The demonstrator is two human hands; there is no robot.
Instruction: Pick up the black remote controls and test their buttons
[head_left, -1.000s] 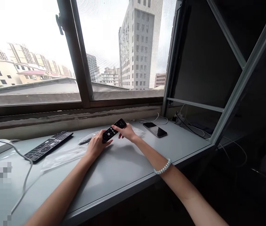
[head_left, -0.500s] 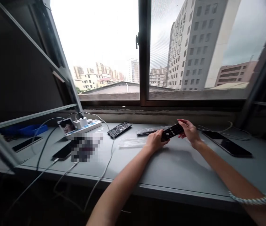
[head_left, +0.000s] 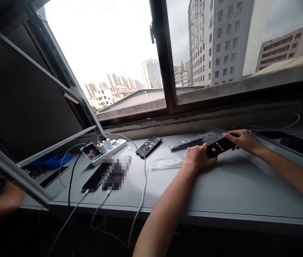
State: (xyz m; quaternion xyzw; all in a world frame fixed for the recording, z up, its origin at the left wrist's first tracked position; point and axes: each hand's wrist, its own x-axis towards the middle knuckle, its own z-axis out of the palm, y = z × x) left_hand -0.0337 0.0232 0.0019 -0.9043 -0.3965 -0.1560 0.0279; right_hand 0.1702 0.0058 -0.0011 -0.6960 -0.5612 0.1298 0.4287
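A black remote control point(head_left: 219, 147) with pale buttons is held just over the desk, tilted up toward its right end. My left hand point(head_left: 197, 156) is closed round its left end, thumb along the lower edge. At the other end, my right hand point(head_left: 244, 140) pinches it between thumb and fingers; some fingertips are hidden. Behind my left hand lies another remote in a clear plastic sleeve point(head_left: 185, 142). A flat clear plastic bag point(head_left: 167, 162) rests left of that hand. Farther left, dark remotes point(head_left: 149, 146) lie side by side near the window wall.
A large dark phone point(head_left: 293, 142) lies at the right on the grey desk point(head_left: 237, 192). Left are a white power strip point(head_left: 119, 145) with plugs, a charging phone point(head_left: 94, 180), a pixelated patch and a loose white cable point(head_left: 144, 185). Another person's arm point(head_left: 4, 201) shows beyond the metal frame.
The view has tilted and turned left, so the desk things sit farther right. My right hand has come down level with the remote's end; both hands stay on the remote.
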